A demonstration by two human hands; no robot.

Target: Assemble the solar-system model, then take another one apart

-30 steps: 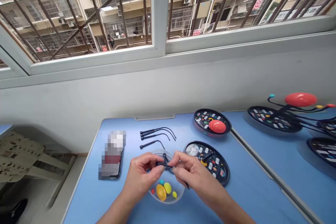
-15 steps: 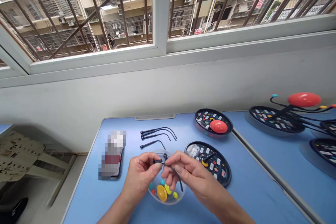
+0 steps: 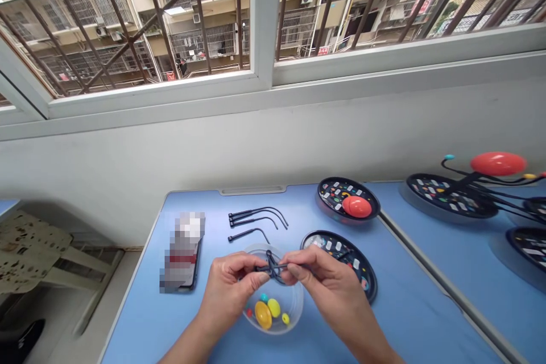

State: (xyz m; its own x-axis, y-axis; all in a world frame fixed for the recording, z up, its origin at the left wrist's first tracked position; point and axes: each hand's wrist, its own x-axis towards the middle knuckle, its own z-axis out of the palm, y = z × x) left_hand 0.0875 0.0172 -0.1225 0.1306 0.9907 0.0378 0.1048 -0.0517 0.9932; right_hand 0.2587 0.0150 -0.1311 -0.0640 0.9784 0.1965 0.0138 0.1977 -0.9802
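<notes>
Over a clear plastic bowl on the blue table, my left hand and my right hand both pinch a small bundle of thin black rods. The fingers of both hands are closed on it, thumbs on top. In the bowl lie small coloured balls and discs: yellow, teal, red. Just right of my right hand sits a black round base with coloured marks.
Three loose black curved rods lie behind the bowl. A phone lies at the left. A second black base with a red dome stands further back. On the adjoining table at the right stand assembled models with a red ball.
My right hand has risen from the bowl back to the rods and now pinches them level with the left hand. The view has shifted slightly.
</notes>
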